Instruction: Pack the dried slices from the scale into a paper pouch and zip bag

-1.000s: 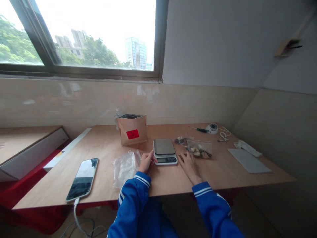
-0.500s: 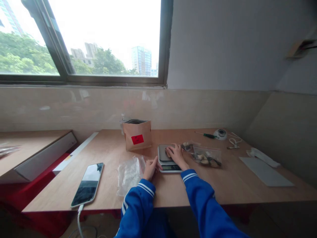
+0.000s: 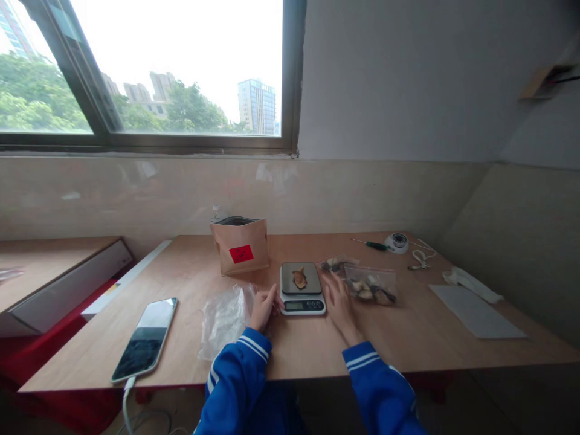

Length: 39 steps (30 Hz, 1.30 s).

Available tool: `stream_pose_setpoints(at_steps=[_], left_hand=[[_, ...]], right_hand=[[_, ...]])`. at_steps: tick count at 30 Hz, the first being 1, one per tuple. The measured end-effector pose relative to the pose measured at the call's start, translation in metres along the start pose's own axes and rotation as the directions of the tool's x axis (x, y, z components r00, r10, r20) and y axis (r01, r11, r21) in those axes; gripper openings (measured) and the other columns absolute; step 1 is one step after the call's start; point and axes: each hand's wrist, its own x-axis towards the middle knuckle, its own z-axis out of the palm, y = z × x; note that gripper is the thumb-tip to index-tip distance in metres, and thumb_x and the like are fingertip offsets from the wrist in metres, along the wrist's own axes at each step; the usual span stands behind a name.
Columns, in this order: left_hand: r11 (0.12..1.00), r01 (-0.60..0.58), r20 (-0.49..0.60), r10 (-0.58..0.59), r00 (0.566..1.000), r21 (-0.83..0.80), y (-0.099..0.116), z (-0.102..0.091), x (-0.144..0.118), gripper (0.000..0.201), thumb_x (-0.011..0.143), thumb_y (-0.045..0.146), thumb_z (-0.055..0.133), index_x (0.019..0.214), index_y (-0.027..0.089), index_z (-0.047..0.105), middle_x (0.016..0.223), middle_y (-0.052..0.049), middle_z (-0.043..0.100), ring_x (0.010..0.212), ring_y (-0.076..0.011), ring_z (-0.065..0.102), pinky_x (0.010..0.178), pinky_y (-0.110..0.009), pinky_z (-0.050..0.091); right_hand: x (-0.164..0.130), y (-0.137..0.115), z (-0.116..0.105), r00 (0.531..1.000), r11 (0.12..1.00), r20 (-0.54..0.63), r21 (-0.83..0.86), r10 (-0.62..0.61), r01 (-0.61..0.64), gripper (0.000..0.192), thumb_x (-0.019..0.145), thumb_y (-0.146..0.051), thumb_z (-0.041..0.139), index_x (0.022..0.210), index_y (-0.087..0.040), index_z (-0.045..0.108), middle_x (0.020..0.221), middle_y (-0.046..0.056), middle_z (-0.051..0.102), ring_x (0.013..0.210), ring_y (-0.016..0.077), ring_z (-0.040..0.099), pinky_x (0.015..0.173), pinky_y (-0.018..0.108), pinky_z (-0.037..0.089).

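Note:
A small digital kitchen scale [image 3: 304, 306] lies before me, and a brown dried slice [image 3: 299, 278] rests on its metal pan. Beside the scale's left edge is my left hand [image 3: 263, 307], fingers stretched out and holding nothing. My right hand [image 3: 339, 305] lies just right of the scale with its fingers apart, free of the slice. A clear plastic bag [image 3: 224, 323] spreads on the table left of my left hand. Near my right hand are two zip bags of dried pieces, a larger one [image 3: 371, 285] and a smaller one [image 3: 338, 263] behind it.
Behind the scale stands an open brown paper pouch [image 3: 242, 248] with a red label. A phone [image 3: 145, 339] on a white cable lies at the left. Toward the right are a green screwdriver [image 3: 375, 246], a dome camera [image 3: 397, 242] and a grey sheet [image 3: 475, 311].
My right hand has let go of the dried slice and moved off the pan to the right. The slice stays on the scale. The view has shifted slightly right.

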Motion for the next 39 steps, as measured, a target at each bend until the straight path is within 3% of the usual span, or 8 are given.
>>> stream_pose_setpoints(at_steps=[4,7,11,16,28,32,34,39], left_hand=[[0.954,-0.255,-0.124,0.276,0.953,0.157,0.009,-0.003,-0.005,0.051,0.09,0.049,0.032,0.08,0.018,0.071,0.099,-0.008,0.065,0.095,-0.0183,0.059,0.079,-0.03,0.048],[0.899,-0.352,-0.136,0.395,0.908,0.261,0.013,-0.004,-0.006,0.042,0.094,0.041,0.028,0.107,0.024,0.065,0.123,-0.004,0.055,0.119,-0.0178,0.046,0.105,-0.037,0.033],[0.842,-0.37,0.013,0.397,0.918,0.392,0.011,-0.002,-0.004,0.04,0.094,0.04,0.028,0.121,0.028,0.057,0.134,-0.002,0.048,0.126,-0.0183,0.04,0.109,-0.04,0.027],[0.756,-0.37,0.22,0.298,0.929,0.539,0.007,0.004,-0.004,0.04,0.094,0.043,0.029,0.128,0.036,0.05,0.141,0.004,0.043,0.134,-0.0207,0.028,0.111,-0.046,0.021],[0.805,-0.332,0.235,0.245,0.941,0.492,0.008,0.003,-0.003,0.044,0.092,0.046,0.034,0.13,0.032,0.049,0.142,0.003,0.043,0.135,-0.0207,0.028,0.113,-0.045,0.02],[0.828,-0.355,0.164,0.315,0.935,0.433,0.01,0.002,-0.005,0.041,0.092,0.041,0.035,0.127,0.03,0.052,0.139,0.0,0.046,0.131,-0.0201,0.034,0.111,-0.044,0.025],[0.838,-0.375,0.086,0.372,0.924,0.396,0.008,0.001,-0.004,0.038,0.092,0.036,0.036,0.124,0.027,0.055,0.135,-0.002,0.05,0.127,-0.02,0.04,0.109,-0.043,0.029],[0.867,-0.366,-0.248,0.458,0.854,0.338,0.021,-0.005,-0.004,0.037,0.086,0.021,0.039,0.119,0.022,0.055,0.123,-0.007,0.058,0.114,-0.0204,0.053,0.097,-0.039,0.043]], right_hand=[[0.002,-0.019,-0.007,0.98,0.996,0.177,0.0,-0.086,0.087,0.04,0.094,-0.03,0.032,0.129,-0.024,0.052,0.14,0.008,0.042,0.128,0.0241,0.039,0.102,0.042,0.036],[0.002,-0.029,-0.015,0.937,0.989,0.322,-0.018,-0.133,0.146,0.04,0.095,-0.033,0.033,0.132,-0.033,0.047,0.146,0.001,0.036,0.132,0.0263,0.033,0.105,0.049,0.031],[0.004,-0.039,-0.021,0.892,0.98,0.416,-0.011,-0.176,0.199,0.04,0.096,-0.035,0.031,0.134,-0.039,0.041,0.147,-0.004,0.034,0.135,0.027,0.028,0.107,0.058,0.02],[0.018,-0.044,-0.008,0.903,0.987,0.401,0.032,-0.156,0.156,0.042,0.097,-0.035,0.025,0.137,-0.037,0.037,0.146,-0.004,0.036,0.136,0.0249,0.027,0.107,0.057,0.02],[0.018,-0.024,0.014,0.964,0.998,0.261,0.05,-0.058,0.046,0.041,0.097,-0.035,0.026,0.13,-0.032,0.049,0.137,0.001,0.049,0.131,0.0248,0.035,0.106,0.054,0.021],[0.021,-0.017,0.018,0.983,0.983,0.183,0.178,0.0,-0.033,0.046,0.096,-0.039,0.022,0.124,-0.025,0.056,0.133,0.006,0.053,0.127,0.0232,0.041,0.105,0.049,0.028],[0.024,-0.01,0.02,0.989,0.947,0.098,0.29,0.111,-0.135,0.054,0.096,-0.042,0.019,0.118,-0.016,0.061,0.126,0.012,0.058,0.121,0.0227,0.048,0.102,0.044,0.034],[0.026,0.003,0.021,0.892,0.795,0.014,0.446,0.452,-0.41,0.064,0.093,-0.05,0.017,0.107,-0.009,0.064,0.112,0.018,0.065,0.109,0.0241,0.058,0.096,0.039,0.041]])
